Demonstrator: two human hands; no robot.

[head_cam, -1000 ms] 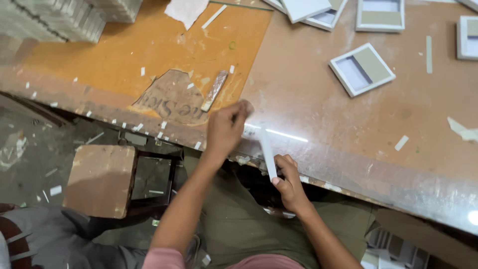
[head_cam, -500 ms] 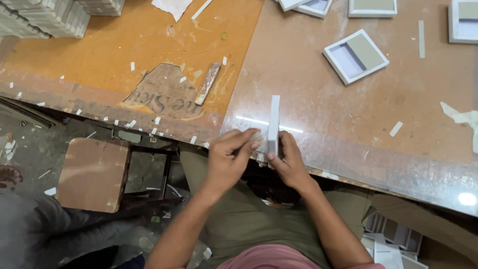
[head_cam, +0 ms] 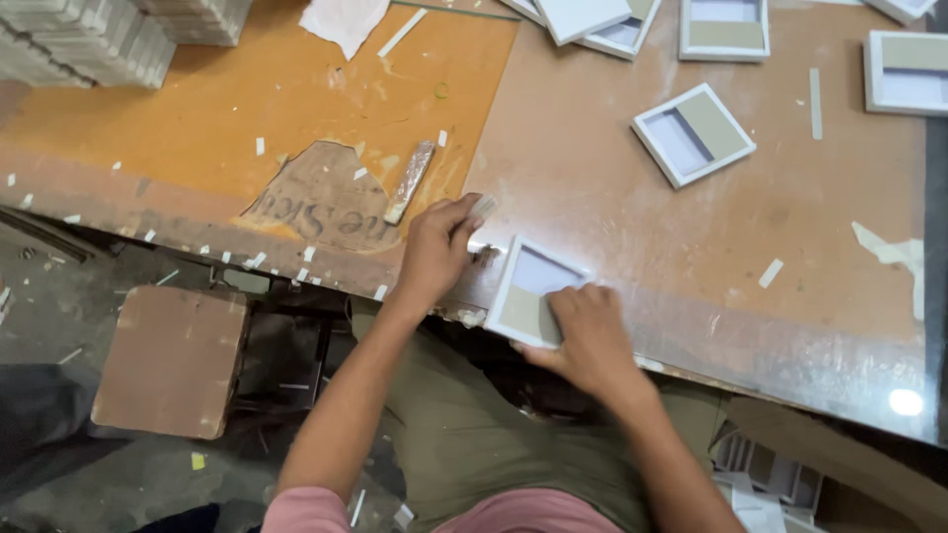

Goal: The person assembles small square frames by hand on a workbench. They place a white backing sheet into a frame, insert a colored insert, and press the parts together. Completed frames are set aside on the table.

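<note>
At the worktable (head_cam: 612, 197) edge, both hands, left (head_cam: 436, 252) and right (head_cam: 590, 336), press curled fingers on a white frame (head_cam: 528, 286).

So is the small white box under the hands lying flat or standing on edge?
Flat. The white box lies open side up at the table edge, right hand pressing on it.
</note>
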